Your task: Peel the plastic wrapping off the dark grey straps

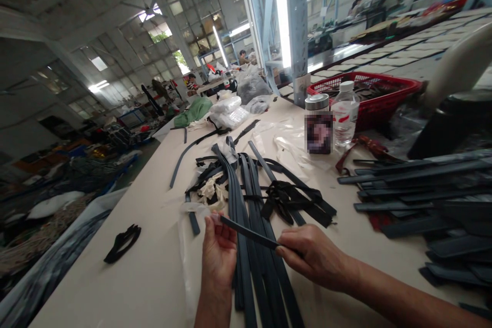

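A dark grey strip [249,234] is stretched between my two hands. My left hand [220,248], palm up with its fingers curled, pinches a whitish piece [216,218] at the strip's left end. My right hand [311,253] is closed around the strip's other end. Beneath them, long dark strips [253,200] lie in a bundle on the pale table [154,246]. Cream scraps [211,189] sit left of the bundle, and tangled black bands [295,200] lie to its right.
A jar [318,128] and a clear bottle [346,115] stand before a red basket [384,97]. More dark strips [430,200] are piled at the right. A black loop [123,243] lies on the left. Plastic bags [230,110] and green cloth [194,111] are farther back.
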Available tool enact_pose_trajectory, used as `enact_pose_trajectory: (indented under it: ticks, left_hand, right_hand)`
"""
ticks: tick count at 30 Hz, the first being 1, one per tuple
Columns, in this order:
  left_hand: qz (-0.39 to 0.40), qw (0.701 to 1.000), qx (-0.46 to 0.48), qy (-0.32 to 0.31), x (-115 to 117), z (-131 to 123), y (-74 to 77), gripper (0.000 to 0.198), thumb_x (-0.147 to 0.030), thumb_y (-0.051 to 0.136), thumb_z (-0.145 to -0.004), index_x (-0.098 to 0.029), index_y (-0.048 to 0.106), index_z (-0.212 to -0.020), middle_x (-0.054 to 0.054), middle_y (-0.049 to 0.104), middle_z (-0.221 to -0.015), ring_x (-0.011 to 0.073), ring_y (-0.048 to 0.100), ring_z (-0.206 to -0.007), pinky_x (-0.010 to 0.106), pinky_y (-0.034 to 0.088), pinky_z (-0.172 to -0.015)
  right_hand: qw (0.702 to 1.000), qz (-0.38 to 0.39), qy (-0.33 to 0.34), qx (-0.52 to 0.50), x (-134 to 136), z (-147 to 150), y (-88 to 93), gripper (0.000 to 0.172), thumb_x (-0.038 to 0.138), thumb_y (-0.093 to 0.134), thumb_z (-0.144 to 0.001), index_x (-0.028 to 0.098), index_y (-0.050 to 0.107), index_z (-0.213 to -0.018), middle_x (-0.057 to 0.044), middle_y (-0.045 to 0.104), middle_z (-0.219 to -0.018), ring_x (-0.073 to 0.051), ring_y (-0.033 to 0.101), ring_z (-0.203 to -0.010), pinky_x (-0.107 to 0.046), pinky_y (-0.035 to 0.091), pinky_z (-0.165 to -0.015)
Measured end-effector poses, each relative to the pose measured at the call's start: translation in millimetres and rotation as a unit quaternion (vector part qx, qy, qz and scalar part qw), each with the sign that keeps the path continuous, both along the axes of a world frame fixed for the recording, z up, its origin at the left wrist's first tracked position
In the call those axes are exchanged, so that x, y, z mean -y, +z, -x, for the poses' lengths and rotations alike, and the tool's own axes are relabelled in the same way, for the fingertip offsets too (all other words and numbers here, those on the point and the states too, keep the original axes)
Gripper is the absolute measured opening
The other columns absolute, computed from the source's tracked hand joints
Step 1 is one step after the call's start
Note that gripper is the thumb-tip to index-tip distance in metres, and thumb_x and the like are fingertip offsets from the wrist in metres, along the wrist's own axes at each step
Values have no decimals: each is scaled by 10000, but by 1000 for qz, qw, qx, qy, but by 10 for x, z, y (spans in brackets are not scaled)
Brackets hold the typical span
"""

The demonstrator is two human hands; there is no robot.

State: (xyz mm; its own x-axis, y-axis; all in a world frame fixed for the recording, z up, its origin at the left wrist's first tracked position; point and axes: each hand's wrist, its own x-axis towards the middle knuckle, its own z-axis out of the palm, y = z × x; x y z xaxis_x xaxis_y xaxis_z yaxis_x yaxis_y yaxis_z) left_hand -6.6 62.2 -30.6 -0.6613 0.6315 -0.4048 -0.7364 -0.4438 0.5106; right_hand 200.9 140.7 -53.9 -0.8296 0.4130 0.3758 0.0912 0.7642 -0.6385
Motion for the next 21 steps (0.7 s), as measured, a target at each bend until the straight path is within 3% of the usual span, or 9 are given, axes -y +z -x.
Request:
enact_pose_trajectory:
  ticks: [12, 16, 21]
  left_hand:
    - [36, 999, -7, -21, 25, -122, -15, 356, -137, 433, -981, -150, 724, -776, 47, 767, -740, 134, 727, -664, 233, 613, -633]
    - [49, 997, -22, -47, 98, -250, -226, 345, -136, 445, -968, -192, 753, -822, 39, 775, -762, 145, 729, -653, 238, 612, -606]
    - [20, 989, -45, -138, 384, -166, -481, 92, -273, 758, -800, -306, 766, -886, -32, 791, -835, 159, 743, -760, 240, 617, -690]
  right_hand:
    - [999, 29, -15, -2, -14, 13, 41, 329, 298, 430, -934, 184, 362, -633, 34, 386, -576, -96, 336, -522, -258, 220, -536]
    - [1000, 10, -27, -9, 58, 104, 58, 318, 311, 443, -928, 181, 397, -642, 25, 470, -600, -92, 400, -533, -235, 254, -535]
    - [997, -53, -26, 49, 77, 113, 129, 306, 391, 509, -931, 186, 524, -704, 15, 622, -686, -105, 530, -577, -240, 274, -524]
